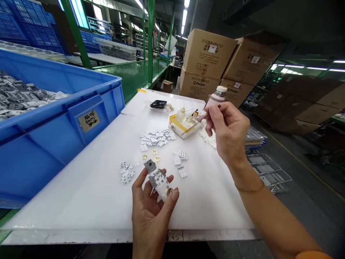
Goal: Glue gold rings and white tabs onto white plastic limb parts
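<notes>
My left hand [151, 208] is closed around a small grey and white part [158, 178] with a brass ring near my thumb, held just above the white table [88, 187]. My right hand [228, 131] is raised farther back and pinches a thin stick [194, 125] whose tip reaches into a small clear tray [185, 126] with a yellow edge. On the table between my hands lie several small white square pieces [157, 138] and a few brass rings [152, 154].
A large blue crate [61, 118] of grey parts stands at the left. A black phone [158, 104] lies at the table's far end, beside a pink bottle [217, 98]. Cardboard boxes [210, 61] are stacked behind. Wire racks [265, 172] sit low at the right.
</notes>
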The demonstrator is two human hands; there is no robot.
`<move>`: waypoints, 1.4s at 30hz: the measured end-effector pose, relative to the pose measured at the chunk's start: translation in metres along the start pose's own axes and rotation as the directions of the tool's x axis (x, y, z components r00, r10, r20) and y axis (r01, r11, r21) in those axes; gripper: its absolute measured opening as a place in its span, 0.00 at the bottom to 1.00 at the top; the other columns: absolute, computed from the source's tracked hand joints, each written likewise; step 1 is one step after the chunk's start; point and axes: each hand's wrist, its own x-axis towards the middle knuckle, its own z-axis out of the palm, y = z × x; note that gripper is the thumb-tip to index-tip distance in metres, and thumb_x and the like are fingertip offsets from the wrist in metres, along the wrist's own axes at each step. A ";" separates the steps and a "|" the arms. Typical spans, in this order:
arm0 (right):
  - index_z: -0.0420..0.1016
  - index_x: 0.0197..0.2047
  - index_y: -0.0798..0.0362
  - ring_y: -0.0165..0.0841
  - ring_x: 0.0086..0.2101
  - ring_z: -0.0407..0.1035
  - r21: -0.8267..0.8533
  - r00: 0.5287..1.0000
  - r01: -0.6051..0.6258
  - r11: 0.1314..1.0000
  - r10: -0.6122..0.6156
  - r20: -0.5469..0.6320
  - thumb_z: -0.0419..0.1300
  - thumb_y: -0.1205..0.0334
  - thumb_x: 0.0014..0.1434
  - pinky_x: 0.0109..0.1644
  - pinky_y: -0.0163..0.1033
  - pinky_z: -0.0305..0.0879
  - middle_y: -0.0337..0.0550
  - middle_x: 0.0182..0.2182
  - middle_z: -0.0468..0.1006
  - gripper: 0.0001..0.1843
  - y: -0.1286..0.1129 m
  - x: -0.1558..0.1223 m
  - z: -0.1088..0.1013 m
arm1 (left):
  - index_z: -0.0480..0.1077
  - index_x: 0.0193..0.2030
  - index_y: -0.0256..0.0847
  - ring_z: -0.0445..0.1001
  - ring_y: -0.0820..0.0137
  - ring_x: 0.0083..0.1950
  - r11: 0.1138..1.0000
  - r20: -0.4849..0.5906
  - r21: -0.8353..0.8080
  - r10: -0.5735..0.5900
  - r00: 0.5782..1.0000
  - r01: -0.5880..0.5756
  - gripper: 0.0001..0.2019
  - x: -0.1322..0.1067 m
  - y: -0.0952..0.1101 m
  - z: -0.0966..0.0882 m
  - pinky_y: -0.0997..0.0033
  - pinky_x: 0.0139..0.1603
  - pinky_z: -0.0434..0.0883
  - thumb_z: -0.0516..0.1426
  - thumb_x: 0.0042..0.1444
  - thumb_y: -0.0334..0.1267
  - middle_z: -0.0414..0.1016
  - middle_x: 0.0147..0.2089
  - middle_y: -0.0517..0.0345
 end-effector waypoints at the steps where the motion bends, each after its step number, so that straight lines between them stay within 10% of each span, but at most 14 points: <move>1: 0.71 0.34 0.50 0.25 0.20 0.59 0.064 0.998 -0.035 0.997 0.032 0.055 0.56 0.56 0.65 0.19 0.34 0.55 0.38 0.28 0.71 0.10 -0.011 -0.013 -0.002 | 0.58 0.61 0.52 0.75 0.61 0.54 1.000 0.001 0.009 0.007 1.000 -0.007 0.35 0.000 -0.002 0.000 0.66 0.48 0.75 0.68 0.47 0.37 0.75 0.54 0.51; 8: 0.74 0.36 0.50 0.25 0.22 0.65 0.043 0.951 -0.124 0.991 0.107 0.289 0.58 0.63 0.65 0.20 0.32 0.59 0.37 0.28 0.74 0.05 -0.042 -0.072 -0.005 | 0.59 0.59 0.54 0.76 0.63 0.53 0.996 0.006 0.065 0.063 0.998 -0.063 0.31 -0.003 -0.006 0.003 0.69 0.47 0.75 0.66 0.50 0.35 0.75 0.54 0.54; 20: 0.74 0.36 0.51 0.23 0.22 0.63 0.003 0.919 -0.066 0.998 0.060 0.391 0.57 0.66 0.65 0.22 0.32 0.60 0.37 0.29 0.74 0.06 -0.041 -0.076 -0.006 | 0.61 0.58 0.54 0.74 0.63 0.57 0.997 0.020 0.054 0.046 0.999 -0.047 0.29 -0.004 -0.002 0.004 0.71 0.48 0.75 0.66 0.51 0.35 0.75 0.55 0.56; 29: 0.67 0.32 0.52 0.27 0.23 0.60 -0.273 0.961 0.229 0.934 -0.262 -0.088 0.54 0.59 0.67 0.27 0.35 0.57 0.36 0.25 0.68 0.12 0.004 0.020 -0.006 | 0.62 0.57 0.53 0.72 0.62 0.59 0.998 0.030 0.064 -0.005 1.000 0.003 0.30 -0.002 -0.003 0.002 0.70 0.51 0.74 0.67 0.48 0.39 0.77 0.55 0.54; 42: 0.60 0.27 0.51 0.33 0.28 0.61 -0.607 0.989 0.144 0.782 -0.128 0.069 0.54 0.68 0.62 0.34 0.39 0.54 0.39 0.25 0.68 0.12 0.085 0.075 0.021 | 0.58 0.60 0.52 0.71 0.57 0.59 0.999 0.060 0.018 -0.045 0.997 0.044 0.33 0.001 0.004 0.002 0.60 0.55 0.73 0.67 0.49 0.40 0.74 0.56 0.51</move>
